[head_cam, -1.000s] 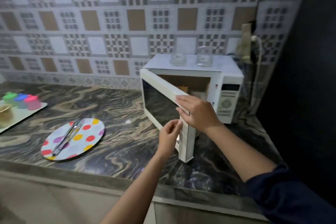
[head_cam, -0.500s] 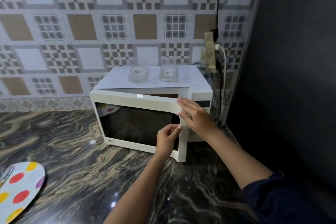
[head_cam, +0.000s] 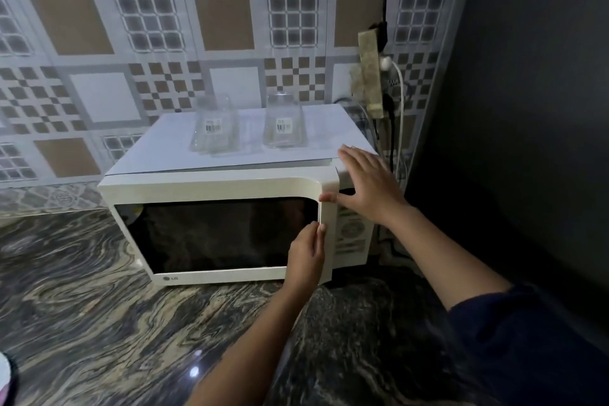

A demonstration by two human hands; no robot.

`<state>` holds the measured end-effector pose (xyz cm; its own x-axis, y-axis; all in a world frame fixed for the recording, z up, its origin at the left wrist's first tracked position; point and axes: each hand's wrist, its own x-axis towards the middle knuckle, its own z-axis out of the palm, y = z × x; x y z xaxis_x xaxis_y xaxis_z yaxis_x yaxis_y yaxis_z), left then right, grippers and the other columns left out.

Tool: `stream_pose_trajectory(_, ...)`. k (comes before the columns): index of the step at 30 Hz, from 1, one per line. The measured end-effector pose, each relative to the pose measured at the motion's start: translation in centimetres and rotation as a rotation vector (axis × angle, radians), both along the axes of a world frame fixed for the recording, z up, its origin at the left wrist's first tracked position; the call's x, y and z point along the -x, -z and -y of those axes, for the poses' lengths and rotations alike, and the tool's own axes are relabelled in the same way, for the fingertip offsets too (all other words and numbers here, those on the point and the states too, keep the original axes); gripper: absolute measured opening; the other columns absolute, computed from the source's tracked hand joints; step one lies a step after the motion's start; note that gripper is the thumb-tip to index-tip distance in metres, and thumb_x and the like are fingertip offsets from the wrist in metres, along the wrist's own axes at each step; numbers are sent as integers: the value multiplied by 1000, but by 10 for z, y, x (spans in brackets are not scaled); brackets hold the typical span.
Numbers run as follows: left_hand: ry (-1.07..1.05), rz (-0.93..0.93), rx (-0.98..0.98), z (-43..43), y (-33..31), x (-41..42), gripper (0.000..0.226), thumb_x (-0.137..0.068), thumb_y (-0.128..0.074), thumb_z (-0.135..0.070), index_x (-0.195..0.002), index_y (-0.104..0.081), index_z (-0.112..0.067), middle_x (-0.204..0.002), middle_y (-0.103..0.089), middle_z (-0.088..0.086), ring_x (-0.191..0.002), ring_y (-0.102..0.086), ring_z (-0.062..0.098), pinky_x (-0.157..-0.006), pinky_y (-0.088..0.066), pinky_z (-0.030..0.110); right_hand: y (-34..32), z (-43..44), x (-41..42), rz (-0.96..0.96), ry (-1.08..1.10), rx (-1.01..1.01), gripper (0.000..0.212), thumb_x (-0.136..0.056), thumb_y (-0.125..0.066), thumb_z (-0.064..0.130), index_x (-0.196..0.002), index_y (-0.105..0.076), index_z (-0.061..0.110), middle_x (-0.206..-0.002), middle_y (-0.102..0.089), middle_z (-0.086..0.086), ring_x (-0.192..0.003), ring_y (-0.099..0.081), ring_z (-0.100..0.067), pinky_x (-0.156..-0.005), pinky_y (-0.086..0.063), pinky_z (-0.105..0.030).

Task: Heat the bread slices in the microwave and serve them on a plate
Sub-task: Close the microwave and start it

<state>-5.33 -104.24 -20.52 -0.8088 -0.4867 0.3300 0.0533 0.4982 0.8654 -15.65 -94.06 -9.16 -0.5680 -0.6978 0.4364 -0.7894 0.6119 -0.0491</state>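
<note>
A white microwave (head_cam: 211,184) stands on the marbled counter against the tiled wall. Its door (head_cam: 214,237) with the dark window is almost flat against the body. My left hand (head_cam: 304,255) presses on the door's right edge with its fingers together and nothing held. My right hand (head_cam: 365,184) is spread flat, its thumb on the door's upper right corner and its fingers over the microwave's top right edge. The control panel (head_cam: 351,234) shows partly behind my right hand. No bread is visible through the dark window. A sliver of the plate (head_cam: 5,372) shows at the far left edge.
Two clear glass jars (head_cam: 214,128) (head_cam: 284,125) stand on top of the microwave. A power strip (head_cam: 370,72) with cables hangs on the wall at the right. A dark wall (head_cam: 527,109) closes off the right side. The marbled counter (head_cam: 99,323) stretches in front.
The microwave door has swung from wide open to nearly closed, pushed by both hands. My view has moved right and closer, so the polka-dot plate has slid almost out of sight.
</note>
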Motion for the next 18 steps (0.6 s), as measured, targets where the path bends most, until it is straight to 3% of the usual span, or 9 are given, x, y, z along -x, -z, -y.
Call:
stream_pose_trajectory(7, -141, 30, 226, -4, -6, 9, 36, -100, -29, -33, -91, -54, -8, -85, -61, 8, -74, -58, 27, -60, -43, 37, 7, 9, 5, -70, 27, 71, 111, -66, -6, 86, -136, -43, 7, -142, -45, -9, -130, -41, -28, -106, -30, -43)
stream_pose_trajectory(18, -201, 53, 251, -6, -11, 20, 31, -101, -32, -26, -88, -51, -6, -83, -59, 10, -70, -57, 28, -56, -36, 32, 9, 14, 5, -82, 67, 120, 104, -71, -6, 82, -128, -50, 7, -134, -52, -10, -122, -48, -30, -96, -36, -42)
